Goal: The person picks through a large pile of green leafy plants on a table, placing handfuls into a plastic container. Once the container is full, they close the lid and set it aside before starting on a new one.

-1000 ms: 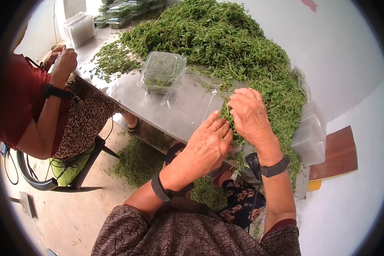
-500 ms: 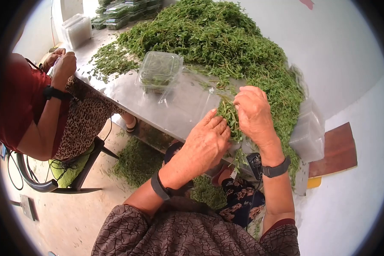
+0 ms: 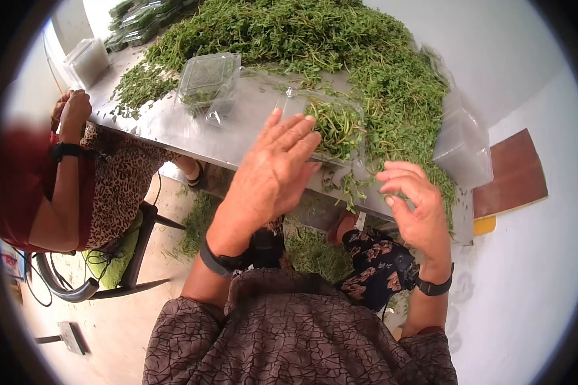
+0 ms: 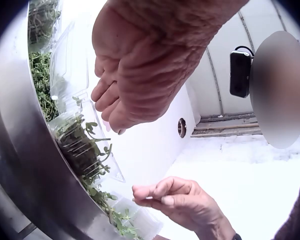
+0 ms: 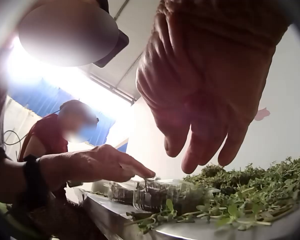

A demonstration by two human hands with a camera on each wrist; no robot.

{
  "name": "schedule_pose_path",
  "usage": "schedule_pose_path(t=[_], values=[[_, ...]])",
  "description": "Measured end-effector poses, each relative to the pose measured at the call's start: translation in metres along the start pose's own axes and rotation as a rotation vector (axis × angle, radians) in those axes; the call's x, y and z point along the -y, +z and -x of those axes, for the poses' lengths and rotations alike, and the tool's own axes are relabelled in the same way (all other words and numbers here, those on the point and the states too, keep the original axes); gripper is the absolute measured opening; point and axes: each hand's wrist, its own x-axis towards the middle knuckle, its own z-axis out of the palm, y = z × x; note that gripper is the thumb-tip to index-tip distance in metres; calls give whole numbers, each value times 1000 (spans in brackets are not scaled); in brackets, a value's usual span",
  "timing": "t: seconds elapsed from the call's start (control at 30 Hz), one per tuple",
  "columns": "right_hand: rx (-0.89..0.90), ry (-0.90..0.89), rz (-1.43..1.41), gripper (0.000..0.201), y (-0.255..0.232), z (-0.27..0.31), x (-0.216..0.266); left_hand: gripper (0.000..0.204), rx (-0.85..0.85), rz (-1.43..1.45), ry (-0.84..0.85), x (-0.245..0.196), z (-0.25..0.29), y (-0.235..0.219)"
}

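Observation:
An open clear plastic clamshell box [image 3: 364,144] sits at the table's near edge, filled with leafy green stems [image 3: 334,128]. My left hand [image 3: 279,160] hovers at the box's left side with its fingers extended, holding nothing. To the right of the box, my right hand [image 3: 414,202] is raised with loosely bent fingers and nothing between them. A few loose sprigs [image 3: 350,189] hang over the table edge between the hands. In the left wrist view the filled box [image 4: 80,142] lies below my left fingers; the right wrist view has the box [image 5: 162,195] beyond my right hand.
A large heap of greens [image 3: 308,32] covers the back and right of the table. A lidded box [image 3: 209,80] stands left of centre. Nested empty boxes [image 3: 462,151] are at the right edge, more [image 3: 87,63] at far left. A person in red [image 3: 38,192] sits on the left.
Both hands have come away from the greens in the box. My right hand has moved right and down, its fingers loosened; the left has risen and stretched out. The head view has shifted.

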Motion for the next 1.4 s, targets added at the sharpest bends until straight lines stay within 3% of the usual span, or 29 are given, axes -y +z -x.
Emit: schedule_pose_path(t=[0.07,0.23,0.37,0.43,0.57,0.73,0.93,1.1,1.17,1.27,1.33,1.4], values=[[-25,89,-12,13,4,14,-3,44,-46,-44,-13,2,2,-5],[-113,112,62,15,18,30,-8,45,-57,-80,18,-8,12,-11],[-195,123,127,20,15,30,-19,39,0,-14,101,-25,19,-1],[-223,226,248,24,8,24,-19,37,87,-17,142,-28,19,6],[-205,280,423,33,-9,11,-35,36,124,-32,125,-27,17,15],[-72,355,304,44,-18,-16,-39,35,88,-42,110,-23,11,20],[118,276,417,57,-2,-45,-65,29,74,1,90,-15,7,22],[320,325,503,64,2,-70,-81,25,59,51,67,-11,7,22],[293,264,484,56,4,-73,-85,25,50,73,72,-9,6,21],[340,356,485,46,5,-79,-86,24,47,78,73,-8,5,20],[187,182,613,35,10,-75,-97,24,42,77,78,-7,5,22],[131,185,578,30,7,-72,-98,24,38,75,83,-6,5,22]])
